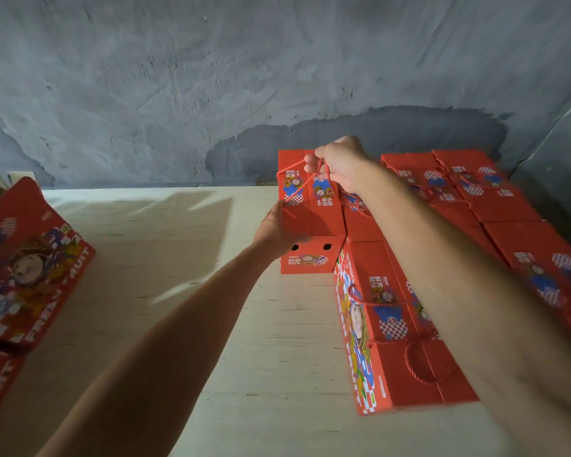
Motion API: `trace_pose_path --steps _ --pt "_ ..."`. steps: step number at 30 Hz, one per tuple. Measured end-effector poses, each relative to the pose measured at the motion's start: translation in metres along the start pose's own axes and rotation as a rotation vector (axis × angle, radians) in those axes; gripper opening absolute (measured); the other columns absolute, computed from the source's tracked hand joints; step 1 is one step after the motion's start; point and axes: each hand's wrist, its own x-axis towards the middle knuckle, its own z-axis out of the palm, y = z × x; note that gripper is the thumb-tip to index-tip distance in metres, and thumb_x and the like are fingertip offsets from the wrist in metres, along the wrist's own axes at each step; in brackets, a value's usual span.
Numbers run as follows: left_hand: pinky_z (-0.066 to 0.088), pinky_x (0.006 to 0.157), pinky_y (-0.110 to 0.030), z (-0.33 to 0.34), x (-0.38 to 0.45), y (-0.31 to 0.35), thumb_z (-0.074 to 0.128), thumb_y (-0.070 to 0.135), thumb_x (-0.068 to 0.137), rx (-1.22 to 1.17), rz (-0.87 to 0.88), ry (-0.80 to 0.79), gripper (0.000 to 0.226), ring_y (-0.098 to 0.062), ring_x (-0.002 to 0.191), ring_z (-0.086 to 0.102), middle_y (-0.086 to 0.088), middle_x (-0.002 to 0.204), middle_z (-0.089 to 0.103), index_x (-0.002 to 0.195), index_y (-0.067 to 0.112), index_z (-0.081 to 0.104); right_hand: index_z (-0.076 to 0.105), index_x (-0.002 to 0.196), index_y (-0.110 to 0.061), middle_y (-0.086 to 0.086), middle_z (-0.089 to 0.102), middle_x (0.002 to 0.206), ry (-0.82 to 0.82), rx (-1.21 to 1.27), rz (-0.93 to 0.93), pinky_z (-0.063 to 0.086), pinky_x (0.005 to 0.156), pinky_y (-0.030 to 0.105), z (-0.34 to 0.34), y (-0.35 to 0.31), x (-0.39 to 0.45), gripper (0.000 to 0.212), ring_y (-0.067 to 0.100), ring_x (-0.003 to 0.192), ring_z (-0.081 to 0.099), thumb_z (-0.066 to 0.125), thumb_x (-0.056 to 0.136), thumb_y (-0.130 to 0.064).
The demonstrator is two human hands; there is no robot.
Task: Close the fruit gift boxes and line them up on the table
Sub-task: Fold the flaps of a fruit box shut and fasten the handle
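Note:
A red fruit gift box [314, 209] with a cartoon print stands at the far end of the pale table [178, 291], at the left of a block of closed boxes. My right hand [340, 163] pinches its red rope handle [302, 183] above the lid. My left hand [277, 225] presses against the box's left side near the front. Another closed box [399, 328] lies nearer to me, just right of centre, its rope handles lying on top.
Several closed red boxes [475, 189] fill the table's far right, running towards me under my right forearm. At the left edge an open box [23, 272] stands with its flaps up. A rough grey wall [244, 77] backs the table.

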Motion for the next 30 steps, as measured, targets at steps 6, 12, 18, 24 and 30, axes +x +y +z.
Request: trace_pose_path --steps 6,12,18,24,30 --pt "0.061 0.073 -0.036 -0.02 -0.011 0.016 0.075 0.018 0.084 -0.04 -0.074 -0.03 0.049 -0.024 0.094 0.069 -0.003 0.112 0.069 0.13 0.02 0.062 0.066 0.12 0.012 0.025 0.071 0.119 0.082 -0.313 -0.054 0.051 0.082 0.029 -0.012 0.019 -0.017 0.037 0.024 0.096 0.07 0.067 0.086 -0.004" --pt "0.058 0.075 -0.038 -0.057 -0.068 0.032 0.075 0.015 0.09 -0.331 -0.05 0.005 0.021 -0.022 0.088 0.07 -0.013 0.105 0.075 0.11 0.009 0.075 0.06 0.14 -0.008 0.011 0.063 0.14 0.063 -0.411 -0.233 0.052 0.104 0.036 0.003 0.004 -0.089 0.051 0.023 0.123 0.064 0.07 0.092 -0.022" --pt "0.052 0.069 -0.032 -0.125 -0.187 0.02 0.064 0.012 0.098 -0.552 0.006 0.112 0.011 -0.017 0.077 0.073 -0.007 0.094 0.078 0.099 0.007 0.074 0.069 0.128 -0.014 0.004 0.071 0.128 -0.074 -0.263 -0.32 0.052 0.099 0.028 0.057 0.007 -0.209 0.041 0.013 0.115 0.067 0.075 0.089 -0.026" --pt "0.054 0.076 -0.034 -0.188 -0.335 -0.053 0.062 0.014 0.101 -0.779 -0.164 0.293 0.014 -0.021 0.079 0.073 -0.008 0.097 0.078 0.098 0.007 0.074 0.071 0.12 -0.02 -0.002 0.076 0.11 -0.218 -0.195 -0.361 0.051 0.084 0.012 0.123 0.032 -0.329 0.035 -0.005 0.086 0.069 0.079 0.089 -0.035" --pt "0.055 0.071 -0.032 -0.235 -0.488 -0.145 0.063 0.021 0.101 -0.728 -0.269 0.596 0.014 -0.016 0.077 0.074 -0.002 0.089 0.079 0.095 0.014 0.074 0.068 0.119 -0.027 -0.012 0.075 0.102 -0.427 -0.15 -0.33 0.049 0.075 0.007 0.214 0.072 -0.446 0.038 -0.012 0.083 0.068 0.08 0.086 -0.04"
